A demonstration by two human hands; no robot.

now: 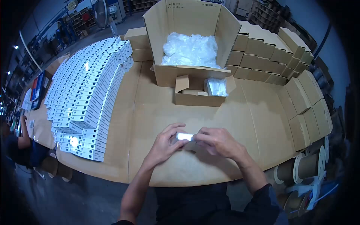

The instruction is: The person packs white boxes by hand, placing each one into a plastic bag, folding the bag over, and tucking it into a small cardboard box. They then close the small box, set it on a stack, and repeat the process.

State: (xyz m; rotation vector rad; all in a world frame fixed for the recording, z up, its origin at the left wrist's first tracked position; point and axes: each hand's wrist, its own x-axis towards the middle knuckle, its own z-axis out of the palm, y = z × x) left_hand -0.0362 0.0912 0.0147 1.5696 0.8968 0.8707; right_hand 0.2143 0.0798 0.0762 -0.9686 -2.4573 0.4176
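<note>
Between my two hands, above the cardboard-covered table (150, 112), is a small white shiny item (184, 137). My left hand (167, 144) holds its left end between thumb and fingers. At its right end, my right hand (215, 140) has its fingers pinched together on it. Beyond my hands stands a small open carton (200, 100) with a plastic-wrapped packet (216, 87) at its right side. Behind that carton, a large open box (191, 18) holds a heap of clear plastic bags (190, 50).
Many small white boxes (88, 90) are stacked at the left. Brown cartons (262, 52) are piled at the back right, with more cartons (309, 108) along the right edge. Another person (24, 144) is at the far left. Spools (309, 165) stand below right.
</note>
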